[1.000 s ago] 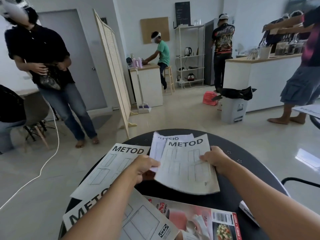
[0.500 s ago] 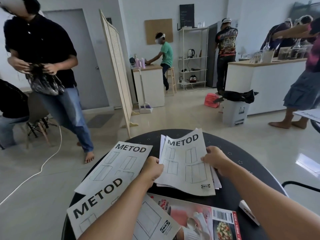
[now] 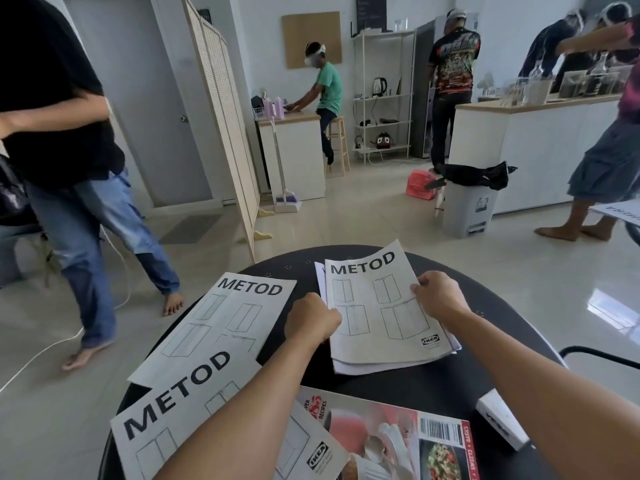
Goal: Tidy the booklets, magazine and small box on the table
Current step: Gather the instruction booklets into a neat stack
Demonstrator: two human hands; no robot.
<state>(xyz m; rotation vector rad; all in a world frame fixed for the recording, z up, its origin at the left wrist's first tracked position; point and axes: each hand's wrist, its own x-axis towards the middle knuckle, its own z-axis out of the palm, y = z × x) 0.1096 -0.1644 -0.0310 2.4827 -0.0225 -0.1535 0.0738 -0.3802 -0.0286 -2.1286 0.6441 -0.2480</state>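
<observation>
Both hands grip the top METOD booklet [image 3: 379, 303] by its side edges, left hand [image 3: 311, 318] closed on the left edge and right hand [image 3: 438, 294] closed on the right, as it lies on a small pile at the far middle of the round black table [image 3: 502, 344]. Its long axis runs away from the person and its title points to the far edge, a little clockwise. I think the pile (its lower sheets already stick out) can slide apart if one hand pushes unevenly, and the far corner curls up and could fold.
</observation>
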